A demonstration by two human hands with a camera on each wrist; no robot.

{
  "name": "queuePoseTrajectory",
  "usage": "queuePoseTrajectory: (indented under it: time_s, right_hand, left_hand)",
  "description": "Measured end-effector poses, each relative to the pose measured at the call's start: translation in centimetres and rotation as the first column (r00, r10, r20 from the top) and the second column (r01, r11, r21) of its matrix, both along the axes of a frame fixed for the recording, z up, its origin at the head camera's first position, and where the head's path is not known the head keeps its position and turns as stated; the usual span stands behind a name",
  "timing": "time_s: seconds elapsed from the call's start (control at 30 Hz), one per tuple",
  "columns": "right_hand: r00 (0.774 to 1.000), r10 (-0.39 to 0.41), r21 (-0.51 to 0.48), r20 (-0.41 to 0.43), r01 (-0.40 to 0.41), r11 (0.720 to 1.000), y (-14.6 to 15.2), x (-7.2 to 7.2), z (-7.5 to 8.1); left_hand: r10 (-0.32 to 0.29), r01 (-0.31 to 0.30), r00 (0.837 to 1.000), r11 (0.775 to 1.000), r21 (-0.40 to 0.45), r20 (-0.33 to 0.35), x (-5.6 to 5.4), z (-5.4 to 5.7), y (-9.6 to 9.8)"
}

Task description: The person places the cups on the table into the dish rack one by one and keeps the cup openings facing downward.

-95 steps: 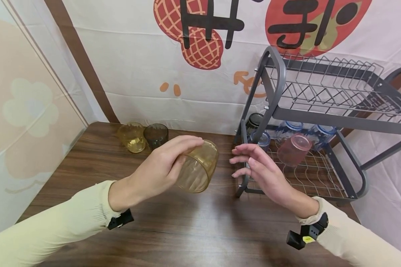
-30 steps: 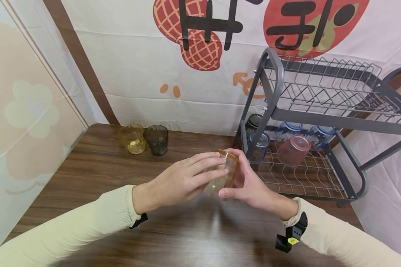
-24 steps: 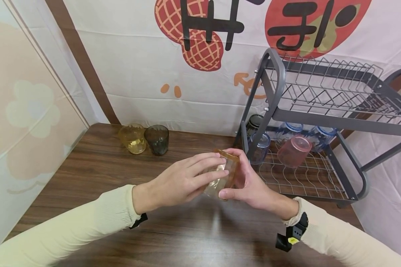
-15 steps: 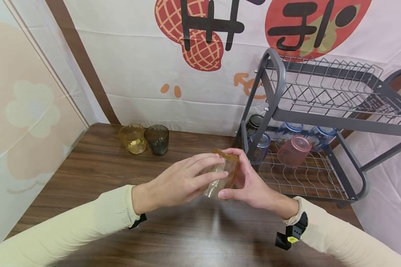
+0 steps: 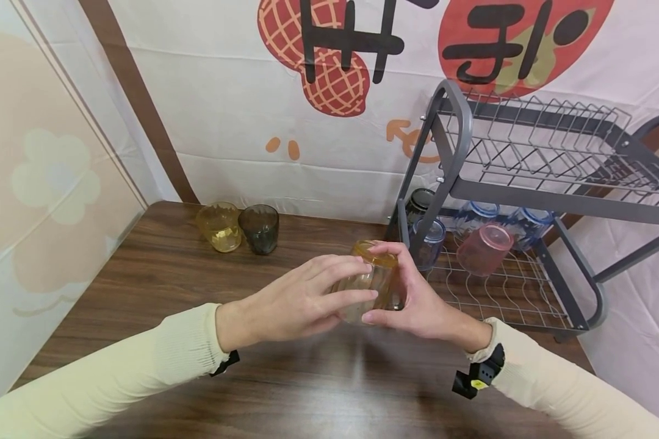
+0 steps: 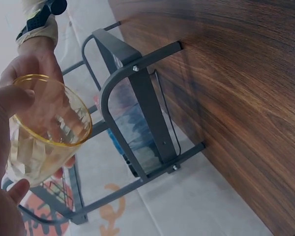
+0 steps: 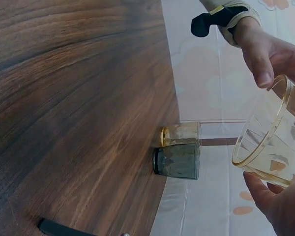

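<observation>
An amber drinking glass (image 5: pixel 357 292) is held above the table, nearly upright with its base up and its mouth down. My left hand (image 5: pixel 302 296) grips it from the left, fingers spread along its side; in the left wrist view the thumb lies by the yellow rim (image 6: pixel 81 140). My right hand (image 5: pixel 423 305) grips the other side between thumb and fingers, a fingertip near the base. At the back left of the table, a yellow glass (image 5: pixel 219 228) and a dark grey glass (image 5: pixel 260 230) stand side by side, mouths up.
To the right stands a two-tier grey dish rack (image 5: pixel 456 146). Its lower tier bears upturned glasses: a pink one (image 5: pixel 484 250), a dark one (image 5: pixel 419 204) and several blue ones (image 5: pixel 431 241). A printed cloth (image 5: pixel 225 122) hangs behind the wooden table (image 5: pixel 159 280).
Earlier my left hand alone held the glass tilted, my right hand apart. Both hands then came to hold it farther right. Over the last second it has turned more upright, base up.
</observation>
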State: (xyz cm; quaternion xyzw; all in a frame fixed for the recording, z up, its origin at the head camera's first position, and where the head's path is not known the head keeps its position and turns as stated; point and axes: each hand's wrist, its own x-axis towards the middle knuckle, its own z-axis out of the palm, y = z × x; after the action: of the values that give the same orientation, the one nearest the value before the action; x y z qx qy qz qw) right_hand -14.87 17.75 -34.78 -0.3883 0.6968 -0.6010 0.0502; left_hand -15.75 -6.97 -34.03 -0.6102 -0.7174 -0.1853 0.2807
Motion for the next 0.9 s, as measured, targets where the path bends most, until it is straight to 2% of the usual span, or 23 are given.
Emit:
queuePoseTrajectory:
  time_s: [0.3, 0.6, 0.9]
  right_hand:
    - [0.995, -0.037, 0.070, -0.098, 0.044, 0.997, 0.7, 0.1, -0.1]
    - [0.983, -0.073, 0.070, -0.168, 0.086, 0.994, 1.2, -0.1, -0.3]
    - [0.974, -0.081, 0.062, -0.213, 0.096, 0.993, 1.5, -0.2, -0.3]
  left_hand:
    - [-0.046, 0.046, 0.999, 0.999, -0.005, -0.005, 0.1, 0.0, 0.0]
    - [-0.105, 0.106, 0.993, 0.994, -0.025, 0.052, 0.3, 0.2, -0.2]
    - [-0.124, 0.126, 0.991, 0.991, -0.035, 0.053, 0.4, 0.4, -0.2]
